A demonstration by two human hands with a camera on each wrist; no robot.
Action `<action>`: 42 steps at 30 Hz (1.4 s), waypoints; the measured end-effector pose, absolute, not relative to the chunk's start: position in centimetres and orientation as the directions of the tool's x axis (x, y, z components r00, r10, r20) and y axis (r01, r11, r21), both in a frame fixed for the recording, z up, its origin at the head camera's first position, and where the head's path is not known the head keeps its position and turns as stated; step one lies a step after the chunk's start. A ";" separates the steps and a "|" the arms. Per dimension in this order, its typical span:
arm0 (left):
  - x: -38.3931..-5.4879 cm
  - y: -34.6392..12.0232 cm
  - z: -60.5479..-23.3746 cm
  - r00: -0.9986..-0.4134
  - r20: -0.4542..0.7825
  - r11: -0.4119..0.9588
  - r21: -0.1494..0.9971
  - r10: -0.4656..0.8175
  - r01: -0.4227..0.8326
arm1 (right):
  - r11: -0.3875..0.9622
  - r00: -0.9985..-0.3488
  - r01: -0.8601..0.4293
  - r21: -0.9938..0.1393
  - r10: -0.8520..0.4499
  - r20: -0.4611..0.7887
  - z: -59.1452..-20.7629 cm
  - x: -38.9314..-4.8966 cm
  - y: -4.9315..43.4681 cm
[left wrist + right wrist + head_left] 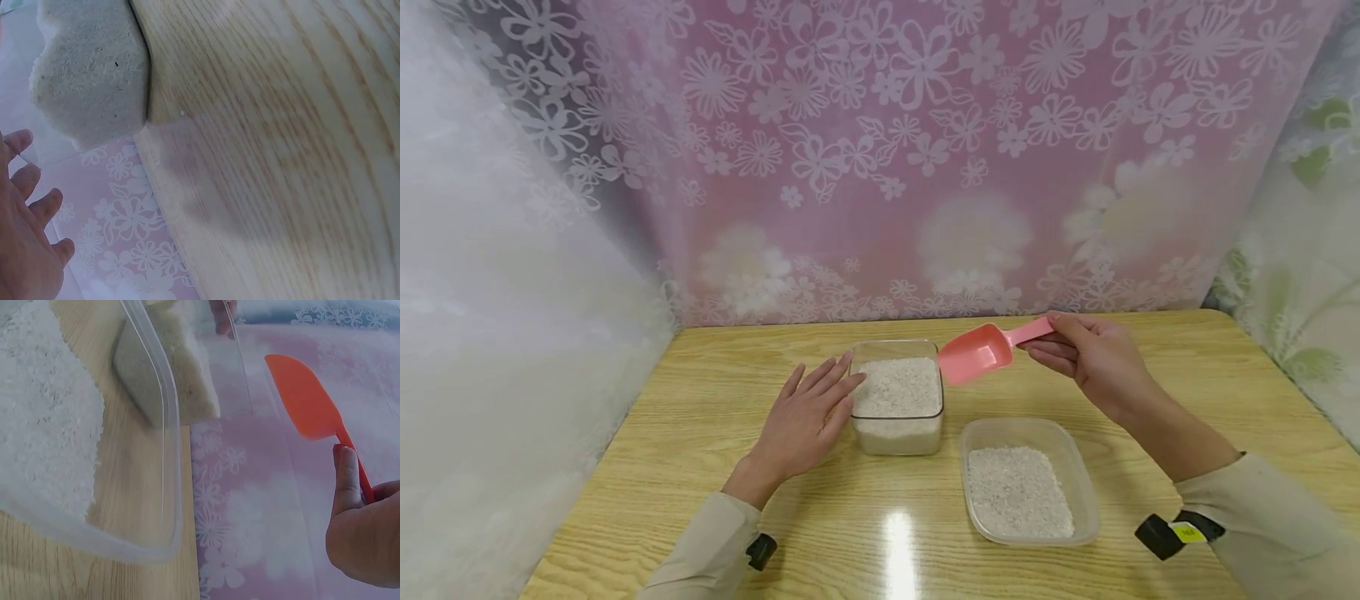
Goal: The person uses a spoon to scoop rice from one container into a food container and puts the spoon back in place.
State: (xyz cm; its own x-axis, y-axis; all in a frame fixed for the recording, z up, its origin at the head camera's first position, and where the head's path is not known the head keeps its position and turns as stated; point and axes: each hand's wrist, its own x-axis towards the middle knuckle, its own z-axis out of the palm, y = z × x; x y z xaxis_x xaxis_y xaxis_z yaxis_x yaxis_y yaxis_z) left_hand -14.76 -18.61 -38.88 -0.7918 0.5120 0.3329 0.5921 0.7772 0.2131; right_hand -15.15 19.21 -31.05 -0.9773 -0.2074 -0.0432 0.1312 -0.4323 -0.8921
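Note:
A pink scoop [976,353] is held by its handle in my right hand [1101,362], raised over the table with its bowl tip near the right rim of a clear square container [898,437]. No grains show in the scoop's bowl. White rice [901,387] fills much of that container. My left hand [808,421] rests its straight, spread fingers at the container's left rim. In the right wrist view the scoop [306,400] appears orange-red, the thumb and fingers pinching its handle.
A translucent plastic tub [1086,508] with more rice [1018,492] stands at the front right of the wooden table [700,400]. A pink flowered curtain [865,208] hangs behind the table. One stray grain [182,113] lies on the wood beside the clear container.

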 end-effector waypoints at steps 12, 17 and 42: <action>-14.6 -18.6 -38.7 -0.790 0.337 0.778 0.207 0.513 0.594 | -0.392 -0.975 0.142 -0.909 -0.215 -0.060 -31.4 -16.1 16.5; -14.7 -18.6 -38.7 -0.792 0.332 0.783 0.197 0.513 0.590 | -0.324 -0.978 0.137 -0.936 -0.192 -0.076 -31.7 -16.3 15.4; -14.8 -18.7 -38.5 -0.789 0.323 0.796 0.145 0.523 0.588 | 0.010 -0.991 0.011 -1.000 -0.136 -0.013 -32.8 -16.3 10.9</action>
State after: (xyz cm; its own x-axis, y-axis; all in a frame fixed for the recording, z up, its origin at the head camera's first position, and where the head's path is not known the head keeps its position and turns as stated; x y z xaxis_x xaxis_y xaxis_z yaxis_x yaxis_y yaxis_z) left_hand -14.82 -18.65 -38.55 -0.7887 0.5232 0.3229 0.5876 0.7960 0.1452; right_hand -16.34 10.89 -32.83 -0.9906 -0.1361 -0.0128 0.0115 0.0104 -0.9999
